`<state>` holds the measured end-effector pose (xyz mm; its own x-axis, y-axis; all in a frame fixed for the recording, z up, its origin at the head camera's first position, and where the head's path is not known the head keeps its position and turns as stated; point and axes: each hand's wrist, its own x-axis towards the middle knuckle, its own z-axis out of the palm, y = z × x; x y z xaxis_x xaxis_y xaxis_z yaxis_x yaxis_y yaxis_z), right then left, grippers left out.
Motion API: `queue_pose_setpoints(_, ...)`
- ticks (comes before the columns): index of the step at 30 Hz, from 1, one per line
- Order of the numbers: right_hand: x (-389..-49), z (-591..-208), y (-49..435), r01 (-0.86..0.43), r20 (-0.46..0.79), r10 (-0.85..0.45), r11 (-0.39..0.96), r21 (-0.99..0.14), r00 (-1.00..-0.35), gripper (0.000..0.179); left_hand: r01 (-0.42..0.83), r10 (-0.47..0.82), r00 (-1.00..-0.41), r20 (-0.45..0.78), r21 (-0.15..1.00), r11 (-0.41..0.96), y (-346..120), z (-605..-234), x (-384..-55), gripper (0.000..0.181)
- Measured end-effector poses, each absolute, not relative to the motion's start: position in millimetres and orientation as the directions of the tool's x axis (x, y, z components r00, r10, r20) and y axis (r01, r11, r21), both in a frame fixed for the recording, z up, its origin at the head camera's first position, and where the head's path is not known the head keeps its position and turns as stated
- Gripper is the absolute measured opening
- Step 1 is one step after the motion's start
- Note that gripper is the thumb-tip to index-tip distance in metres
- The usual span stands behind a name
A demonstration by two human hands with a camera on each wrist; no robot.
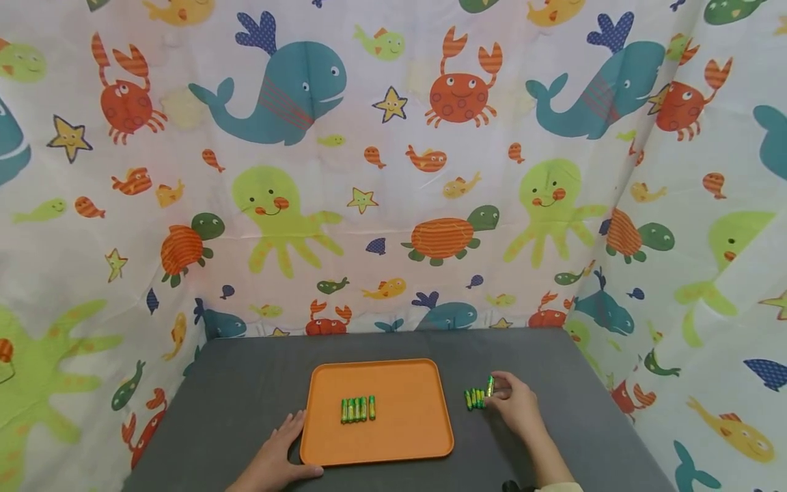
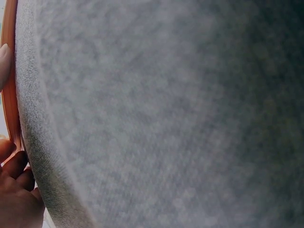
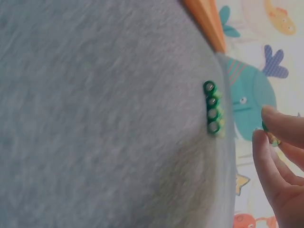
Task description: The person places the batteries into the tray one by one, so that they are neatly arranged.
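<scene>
My right hand (image 1: 515,404) pinches a green battery (image 1: 490,385) between thumb and fingertips, lifted off the table. In the right wrist view the battery (image 3: 271,137) is mostly covered by the fingers. Just left of that hand, several green batteries (image 1: 473,399) lie side by side in a row on the table; their round ends show in the right wrist view. An orange tray (image 1: 399,437) carries another row of batteries (image 1: 353,410), the rightmost one (image 1: 371,408) slightly apart. My left hand (image 1: 277,454) rests against the tray's near left corner, fingers along the left rim, thumb at the front rim.
A dark grey table (image 1: 258,369) lies under everything. Behind and at both sides hangs a white curtain (image 1: 381,301) printed with sea animals. The tray's raised rim (image 1: 445,410) stands between its batteries and the row on the table.
</scene>
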<state>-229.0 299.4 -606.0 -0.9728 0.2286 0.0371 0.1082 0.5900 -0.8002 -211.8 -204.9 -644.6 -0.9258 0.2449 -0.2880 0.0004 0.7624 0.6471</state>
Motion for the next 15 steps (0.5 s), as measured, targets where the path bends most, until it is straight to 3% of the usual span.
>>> queue_pose_setpoints(15, -235, -587, 260, 0.062, 0.058, 0.206, 0.532, -0.845, -0.977, 0.054, -0.015, 0.248, -0.923, -0.295, 0.670, 0.743, -207, -648, -213, 0.120)
